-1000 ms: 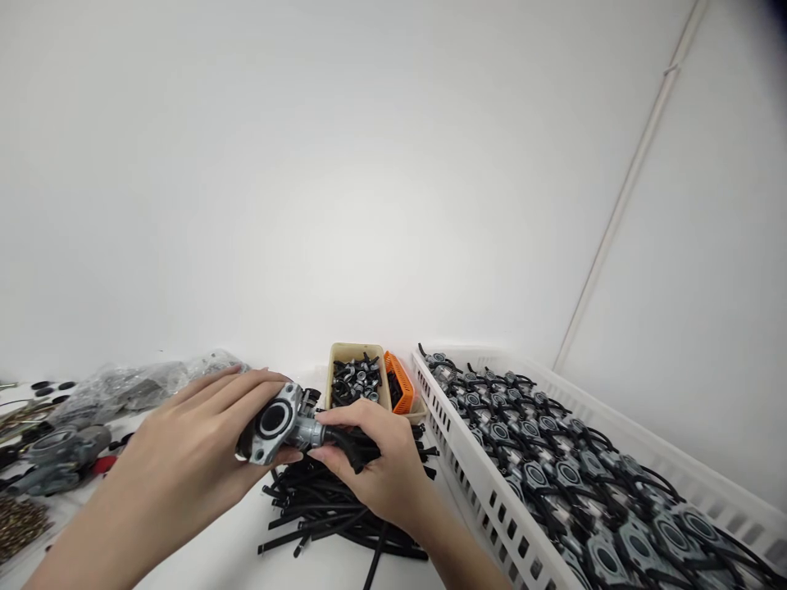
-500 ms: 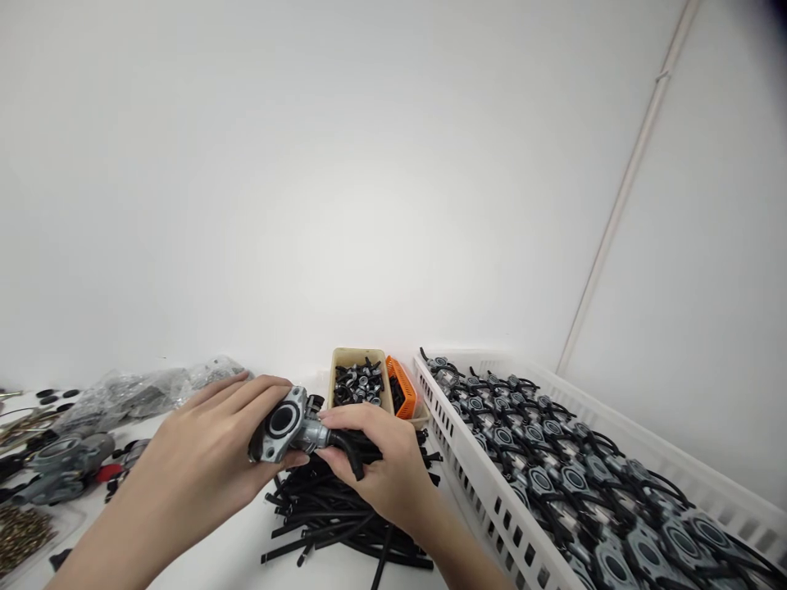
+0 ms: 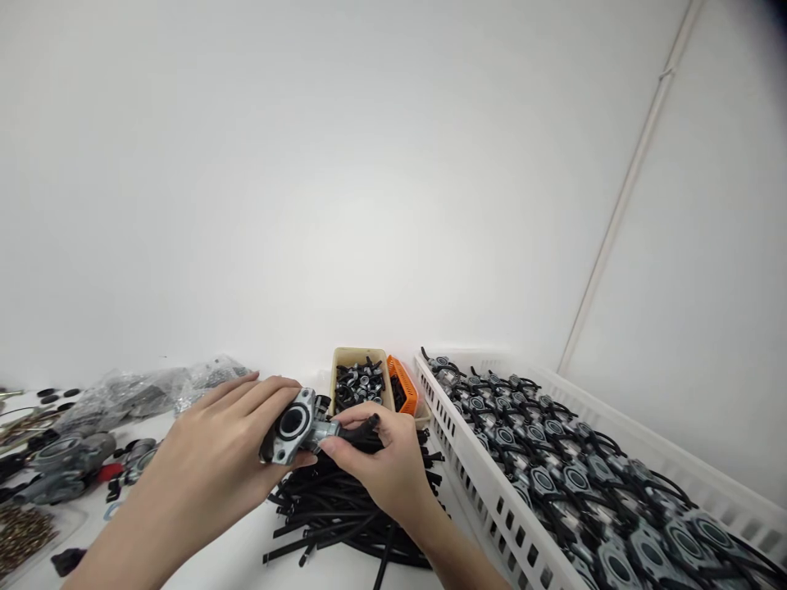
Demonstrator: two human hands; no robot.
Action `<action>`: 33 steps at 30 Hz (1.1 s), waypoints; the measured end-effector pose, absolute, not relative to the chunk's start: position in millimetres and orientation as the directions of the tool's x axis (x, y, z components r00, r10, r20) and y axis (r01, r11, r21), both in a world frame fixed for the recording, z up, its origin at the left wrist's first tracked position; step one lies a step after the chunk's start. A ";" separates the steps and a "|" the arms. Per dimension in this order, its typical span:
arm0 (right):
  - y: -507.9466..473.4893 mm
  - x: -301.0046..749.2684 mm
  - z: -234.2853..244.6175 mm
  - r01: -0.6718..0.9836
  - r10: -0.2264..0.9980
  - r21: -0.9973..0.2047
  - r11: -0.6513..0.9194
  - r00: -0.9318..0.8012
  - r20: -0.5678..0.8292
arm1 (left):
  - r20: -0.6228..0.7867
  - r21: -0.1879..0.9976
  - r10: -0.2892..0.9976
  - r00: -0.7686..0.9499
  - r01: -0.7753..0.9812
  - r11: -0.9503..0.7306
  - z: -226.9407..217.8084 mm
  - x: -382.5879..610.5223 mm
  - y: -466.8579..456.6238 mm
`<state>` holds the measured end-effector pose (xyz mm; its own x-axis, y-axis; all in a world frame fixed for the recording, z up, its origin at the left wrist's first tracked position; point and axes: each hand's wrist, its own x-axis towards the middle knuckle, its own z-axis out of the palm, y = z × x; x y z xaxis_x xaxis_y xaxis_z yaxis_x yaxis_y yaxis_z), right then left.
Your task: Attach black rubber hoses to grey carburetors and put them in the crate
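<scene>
My left hand (image 3: 227, 442) is wrapped around a grey metal carburetor (image 3: 306, 410), whose flange with its round bore faces me. At the carburetor's right end sticks out a short black rubber elbow (image 3: 367, 429), its free tip pointing up and right. The thumb and fingers of my right hand (image 3: 390, 463) pinch this elbow where it meets the metal. Below both hands lies a pile of black rubber hoses (image 3: 344, 524) on the white table. The carburetor's back side is hidden by my left fingers.
A large white crate (image 3: 492, 483) on the right holds rows of carburetors with hoses. Behind my hands stand a cream bin (image 3: 335, 360) of small parts and an orange basket (image 3: 402, 383). On the left lie plastic bags (image 3: 147, 393), loose carburetors (image 3: 67, 459) and brass pieces (image 3: 25, 533).
The rubber elbow has turned from pointing down to pointing up and right, with my right fingers now closed over its base. Both hands and the carburetor have shifted slightly right.
</scene>
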<state>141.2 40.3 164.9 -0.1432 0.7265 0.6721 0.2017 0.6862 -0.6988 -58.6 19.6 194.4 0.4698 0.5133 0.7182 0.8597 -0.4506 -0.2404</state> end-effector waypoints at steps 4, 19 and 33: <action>40.3 138.3 167.7 0.131 0.825 -0.814 0.565 -0.077 0.560 | 0.757 -0.286 0.439 0.483 0.850 -0.442 193.9 -50.3 18.6; 48.2 150.7 169.6 -0.381 0.743 -0.774 0.506 -0.262 0.616 | 0.709 0.305 0.694 0.125 0.833 -0.462 191.9 -17.4 17.6; 50.5 152.1 171.6 -0.305 0.807 -0.819 0.486 -0.205 0.554 | 0.626 0.408 0.773 0.103 0.801 -0.437 197.8 -13.2 11.4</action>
